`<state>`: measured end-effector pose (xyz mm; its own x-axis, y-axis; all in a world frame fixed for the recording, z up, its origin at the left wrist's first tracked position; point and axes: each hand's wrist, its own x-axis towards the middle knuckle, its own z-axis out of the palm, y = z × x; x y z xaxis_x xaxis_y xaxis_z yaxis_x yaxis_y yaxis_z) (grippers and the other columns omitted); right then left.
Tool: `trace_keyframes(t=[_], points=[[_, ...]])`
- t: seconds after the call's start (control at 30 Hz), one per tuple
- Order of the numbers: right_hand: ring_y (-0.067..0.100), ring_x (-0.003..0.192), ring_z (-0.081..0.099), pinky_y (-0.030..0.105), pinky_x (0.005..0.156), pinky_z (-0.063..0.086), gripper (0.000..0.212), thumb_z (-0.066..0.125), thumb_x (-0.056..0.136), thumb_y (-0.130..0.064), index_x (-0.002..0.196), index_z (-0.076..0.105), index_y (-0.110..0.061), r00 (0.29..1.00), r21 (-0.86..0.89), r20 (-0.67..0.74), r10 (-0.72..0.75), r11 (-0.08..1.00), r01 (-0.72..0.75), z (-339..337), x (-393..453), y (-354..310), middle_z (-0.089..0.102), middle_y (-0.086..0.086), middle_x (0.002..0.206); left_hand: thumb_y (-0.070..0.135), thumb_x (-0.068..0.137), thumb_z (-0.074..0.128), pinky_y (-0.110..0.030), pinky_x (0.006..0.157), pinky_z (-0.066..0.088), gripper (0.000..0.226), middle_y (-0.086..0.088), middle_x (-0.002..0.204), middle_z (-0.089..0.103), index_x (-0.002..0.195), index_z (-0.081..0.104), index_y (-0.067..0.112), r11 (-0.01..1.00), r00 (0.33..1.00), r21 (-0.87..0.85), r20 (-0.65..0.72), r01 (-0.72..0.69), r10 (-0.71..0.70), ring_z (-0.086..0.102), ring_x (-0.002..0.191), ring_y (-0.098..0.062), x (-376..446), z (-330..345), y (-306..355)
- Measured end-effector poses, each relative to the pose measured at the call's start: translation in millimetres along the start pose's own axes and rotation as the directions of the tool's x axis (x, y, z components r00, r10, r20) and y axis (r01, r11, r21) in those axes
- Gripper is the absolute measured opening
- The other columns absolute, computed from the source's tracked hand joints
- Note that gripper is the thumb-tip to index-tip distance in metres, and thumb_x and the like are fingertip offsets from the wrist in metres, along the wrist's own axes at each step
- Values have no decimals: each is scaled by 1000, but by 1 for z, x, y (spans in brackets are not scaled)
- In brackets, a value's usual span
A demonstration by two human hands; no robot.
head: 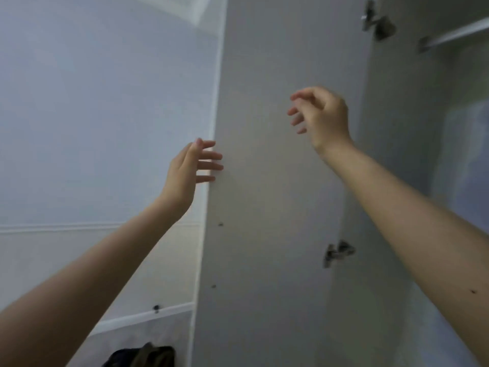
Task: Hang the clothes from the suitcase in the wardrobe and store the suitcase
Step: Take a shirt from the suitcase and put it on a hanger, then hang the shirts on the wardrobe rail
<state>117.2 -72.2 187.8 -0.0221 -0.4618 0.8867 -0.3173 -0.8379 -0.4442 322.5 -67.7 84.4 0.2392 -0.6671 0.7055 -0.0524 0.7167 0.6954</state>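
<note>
Both hands are hanging empty: the left hand [189,165] is touching the tall white wardrobe door's [277,181] upright edge, the right hand [321,115] is hovering loosely curled before it.

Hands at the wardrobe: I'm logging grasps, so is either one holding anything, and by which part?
Nothing is held. The left hand has straight fingers at the free edge of the open wardrobe door; the right hand hangs loosely curled in front of it.

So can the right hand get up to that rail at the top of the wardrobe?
Probably yes. The right hand is raised, holds nothing, and the door is swung open, so nothing blocks the way to the rail. The rail sits higher and further right, so the arm would need to stretch.
</note>
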Motion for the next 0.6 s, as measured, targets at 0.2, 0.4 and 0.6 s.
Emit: trace_keyframes(t=[0.2,0.4,0.6], points=[[16,51,57,24,45,44,18,45,79,-15,76,62,-18,980,278,130,-149,954,108,125,-29,-84,60,2,61,45,97,32,-33,71,50,42,-4,97,67,106,60,16,987,989,156,-147,25,-1,64,83,-19,-12,-155,12],[18,64,61,26,50,49,17,46,88,-16,82,63,-19,860,157,510,-21,985,-69,282,-59,-108,66,1,74,53,87,33,-31,70,49,50,-4,101,67,109,60,16,953,965,273,-253,135,-64,63,86,-19,-26,-301,-8],[17,60,57,25,50,47,20,48,90,-15,75,59,-20,708,2,661,249,943,-333,410,-137,-34,63,1,72,41,100,28,-37,75,48,41,-4,103,66,111,58,16,895,908,307,-368,323,-202,62,87,-20,-59,-412,-85]])
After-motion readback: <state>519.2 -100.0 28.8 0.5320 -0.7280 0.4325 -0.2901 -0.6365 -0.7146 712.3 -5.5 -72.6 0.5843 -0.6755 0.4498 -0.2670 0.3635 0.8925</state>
